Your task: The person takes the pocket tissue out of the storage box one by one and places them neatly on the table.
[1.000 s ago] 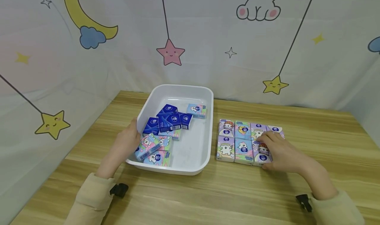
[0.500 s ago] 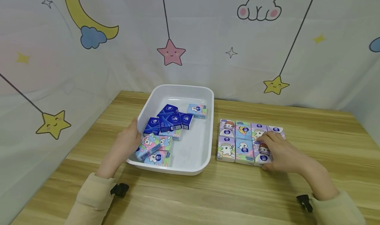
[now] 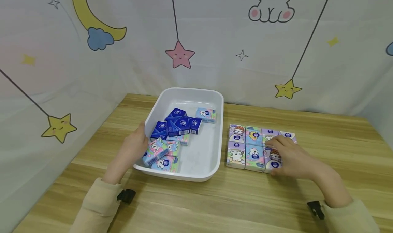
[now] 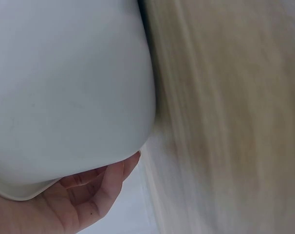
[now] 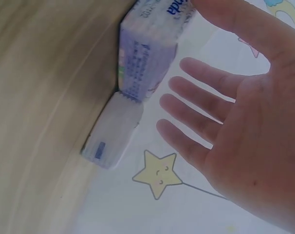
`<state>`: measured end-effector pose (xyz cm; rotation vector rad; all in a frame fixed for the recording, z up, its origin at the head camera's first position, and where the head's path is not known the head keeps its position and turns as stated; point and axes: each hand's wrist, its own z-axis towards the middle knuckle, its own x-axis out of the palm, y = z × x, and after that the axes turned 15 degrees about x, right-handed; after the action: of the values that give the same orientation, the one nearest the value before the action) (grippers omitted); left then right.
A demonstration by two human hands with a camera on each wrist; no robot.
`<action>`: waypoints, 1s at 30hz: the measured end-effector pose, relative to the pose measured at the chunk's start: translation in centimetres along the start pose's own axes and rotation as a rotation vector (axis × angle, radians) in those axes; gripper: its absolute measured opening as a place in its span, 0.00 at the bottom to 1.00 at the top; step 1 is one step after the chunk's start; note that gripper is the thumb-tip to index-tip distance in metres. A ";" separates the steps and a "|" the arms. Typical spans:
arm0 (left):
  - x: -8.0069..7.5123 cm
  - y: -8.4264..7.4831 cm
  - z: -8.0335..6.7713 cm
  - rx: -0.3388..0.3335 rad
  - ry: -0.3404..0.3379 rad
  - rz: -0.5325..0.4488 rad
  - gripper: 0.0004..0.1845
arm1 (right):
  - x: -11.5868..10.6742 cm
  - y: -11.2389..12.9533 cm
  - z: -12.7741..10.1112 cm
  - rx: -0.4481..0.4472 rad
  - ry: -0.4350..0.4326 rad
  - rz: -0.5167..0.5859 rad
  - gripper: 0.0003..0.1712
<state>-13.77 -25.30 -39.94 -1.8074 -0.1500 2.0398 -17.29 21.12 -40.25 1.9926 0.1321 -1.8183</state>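
My left hand (image 3: 131,147) grips the left rim of a white plastic tub (image 3: 202,151). In the left wrist view its fingers (image 4: 104,192) curl beneath the rim, against the outer wall. My right hand (image 3: 294,158) lies at the right end of two rows of small printed tissue packs (image 3: 255,154). Its thumb is at the front corner of a purple tissue pack (image 3: 271,158), and its fingers reach over toward the back row. The right wrist view has these fingers (image 5: 186,109) straight and apart, beside the end of a purple pack (image 5: 145,58) and a whitish pack (image 5: 113,129).
Inside the tub lie several dark blue tissue packs (image 3: 178,125) and several pastel cartoon packs (image 3: 164,164), partly heaped on the left side. The wooden table (image 3: 190,205) meets a white curtain (image 3: 215,55) at the back. Black straps are on both wrists.
The head view has turned slightly, so everything appears a little further right. Both hands, the tub and the packs keep their places on the table.
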 end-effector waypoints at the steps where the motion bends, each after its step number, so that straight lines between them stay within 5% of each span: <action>1: 0.1 0.0 0.0 -0.001 0.002 0.000 0.29 | -0.1 0.1 0.0 0.006 0.004 -0.004 0.46; 18: 0.0 -0.2 0.1 -0.030 0.016 0.017 0.30 | -2.1 1.9 0.8 -0.001 0.014 -0.032 0.41; 30: 0.0 -0.2 0.1 -0.021 0.009 0.024 0.30 | -4.5 5.2 3.7 -0.071 0.047 -0.015 0.30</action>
<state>-13.81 -25.10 -39.85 -1.8392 -0.1486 2.0533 -19.40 16.02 -34.75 1.9907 0.2232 -1.7523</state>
